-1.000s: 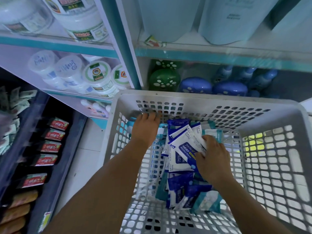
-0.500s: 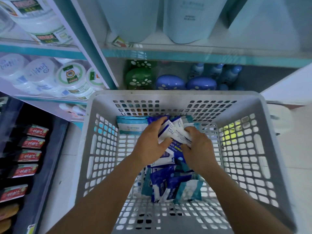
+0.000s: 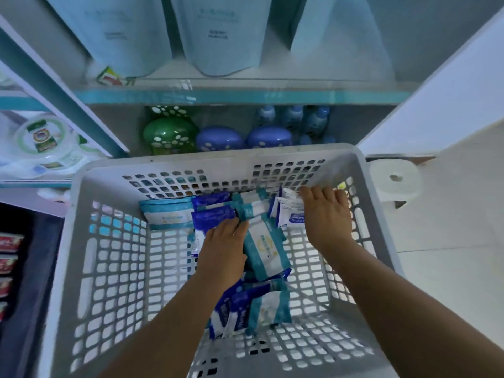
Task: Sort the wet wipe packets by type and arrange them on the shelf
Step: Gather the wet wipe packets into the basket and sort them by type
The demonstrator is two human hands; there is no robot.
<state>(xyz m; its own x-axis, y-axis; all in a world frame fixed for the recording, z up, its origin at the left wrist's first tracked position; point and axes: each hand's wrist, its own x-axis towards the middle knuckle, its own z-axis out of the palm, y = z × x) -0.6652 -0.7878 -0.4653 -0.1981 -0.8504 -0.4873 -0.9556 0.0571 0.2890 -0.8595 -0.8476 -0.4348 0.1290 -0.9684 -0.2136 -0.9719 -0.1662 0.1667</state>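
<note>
Holding white packets [image 3: 289, 211], right hand [image 3: 327, 214] grip

Little can be read. The white and blue packet [image 3: 290, 214] just left of the right grip [image 3: 326, 214] carries a blue band with the word "Alcohol", cut off at the grip's edge; the smaller lines above it are blurred. The teal and white packet [image 3: 266, 246] just right of the left grip [image 3: 223, 249] bears a round yellow emblem and small print, both illegible. Printing on the pale blue pouches [image 3: 218, 34] on the shelf far above both grips is too faint to make out.
</note>
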